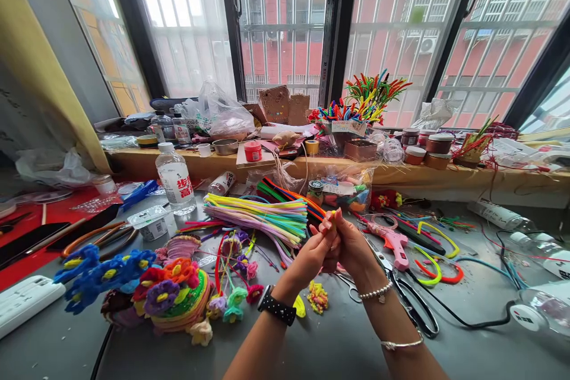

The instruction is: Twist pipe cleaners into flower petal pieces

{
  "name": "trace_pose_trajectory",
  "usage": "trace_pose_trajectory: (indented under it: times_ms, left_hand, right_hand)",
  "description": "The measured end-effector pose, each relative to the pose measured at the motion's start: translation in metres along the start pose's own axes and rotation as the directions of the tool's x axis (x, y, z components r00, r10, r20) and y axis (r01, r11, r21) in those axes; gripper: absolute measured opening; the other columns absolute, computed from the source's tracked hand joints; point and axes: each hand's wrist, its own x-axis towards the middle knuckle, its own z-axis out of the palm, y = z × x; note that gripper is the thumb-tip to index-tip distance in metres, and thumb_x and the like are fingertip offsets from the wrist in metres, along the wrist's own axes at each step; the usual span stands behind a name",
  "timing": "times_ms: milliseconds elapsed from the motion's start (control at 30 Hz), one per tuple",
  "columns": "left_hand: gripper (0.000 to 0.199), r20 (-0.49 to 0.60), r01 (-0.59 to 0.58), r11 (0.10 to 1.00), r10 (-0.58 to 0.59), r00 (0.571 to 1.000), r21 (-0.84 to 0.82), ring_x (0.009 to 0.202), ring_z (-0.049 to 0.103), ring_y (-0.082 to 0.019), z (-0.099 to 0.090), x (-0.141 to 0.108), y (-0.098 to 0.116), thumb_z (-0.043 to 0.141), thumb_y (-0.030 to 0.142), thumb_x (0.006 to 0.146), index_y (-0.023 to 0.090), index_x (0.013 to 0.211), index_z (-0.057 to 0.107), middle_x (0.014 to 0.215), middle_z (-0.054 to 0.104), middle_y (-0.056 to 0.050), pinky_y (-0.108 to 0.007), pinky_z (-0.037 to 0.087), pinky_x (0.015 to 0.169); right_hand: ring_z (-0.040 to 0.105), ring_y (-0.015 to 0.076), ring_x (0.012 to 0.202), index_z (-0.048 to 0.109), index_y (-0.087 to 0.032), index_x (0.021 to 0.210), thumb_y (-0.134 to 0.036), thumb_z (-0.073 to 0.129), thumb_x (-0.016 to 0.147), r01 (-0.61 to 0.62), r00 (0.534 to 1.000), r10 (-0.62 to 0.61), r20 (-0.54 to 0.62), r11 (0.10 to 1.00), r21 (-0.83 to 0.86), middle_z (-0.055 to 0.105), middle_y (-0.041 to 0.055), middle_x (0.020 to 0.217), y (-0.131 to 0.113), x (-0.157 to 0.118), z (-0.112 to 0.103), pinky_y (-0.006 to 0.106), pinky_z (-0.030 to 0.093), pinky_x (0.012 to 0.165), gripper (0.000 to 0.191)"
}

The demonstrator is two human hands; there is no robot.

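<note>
From afar I'm watching my left hand (318, 247) and right hand (354, 246) pinching a small yellow piece (333, 212) together, just right of the pastel stem bundle (256, 218), left hand nearer it, the piece's long axis hidden.

From my remote stn I see a water btl (176, 184) upright L of ctr, pwr strip (31, 304) at L edge, plastic bag (225, 111) & lidded jars (415, 155) on sill (401, 177), barred windows (285, 28) behind.
</note>
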Motion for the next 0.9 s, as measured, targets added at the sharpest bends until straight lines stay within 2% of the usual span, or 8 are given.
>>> trace_pose_trajectory:
  times_ms: [267,467,667,900]
  left_hand:
    - [0.044,-0.003,0.002,1.000,-0.002,1.000,0.014,0.034,0.016,-0.001,-0.0022,0.0012,-0.0024,0.049,0.055,0.067,0.017,0.057,0.030,0.044,0.020,0.010,-0.019,0.010,0.035]
    - [0.043,0.008,0.001,1.000,-0.001,1.000,0.020,0.035,0.016,-0.001,-0.0024,-0.0003,-0.0007,0.049,0.054,0.069,0.017,0.057,0.031,0.045,0.020,0.010,-0.020,0.010,0.035]
    - [0.043,-0.094,0.031,0.998,-0.025,0.995,0.061,0.036,0.018,-0.001,-0.0020,-0.0010,-0.0026,0.051,0.055,0.065,0.017,0.059,0.033,0.045,0.023,0.010,-0.020,0.011,0.036]
    - [0.041,-0.048,0.006,1.000,-0.005,0.999,0.020,0.035,0.016,-0.001,-0.0016,-0.0007,-0.0013,0.052,0.052,0.068,0.017,0.057,0.033,0.044,0.021,0.010,-0.019,0.010,0.034]
  right_hand:
    - [0.045,0.0078,0.053,0.055,-0.019,0.058,-0.050,0.062,0.060,0.001,1.000,-0.001,-0.005,1.000,-0.011,0.045,-0.0056,0.052,-0.0001,-0.0008,0.0025,0.026,0.042,0.071,0.033]
    - [0.048,0.0091,0.056,0.057,-0.018,0.062,-0.049,0.062,0.062,-0.018,0.999,0.017,-0.040,1.000,-0.010,0.050,-0.0031,0.057,0.0003,-0.0016,0.0030,0.025,0.042,0.068,0.031]
    - [0.044,0.0074,0.050,0.052,-0.018,0.056,-0.050,0.062,0.061,-0.016,1.000,0.017,0.013,1.000,-0.003,0.044,-0.0057,0.051,0.0001,-0.0027,0.0049,0.024,0.042,0.063,0.033]
    - [0.048,0.0060,0.052,0.055,-0.017,0.059,-0.044,0.064,0.062,-0.025,1.000,0.025,0.007,0.996,0.086,0.049,-0.0061,0.051,0.0010,0.0000,0.0032,0.018,0.041,0.055,0.029]
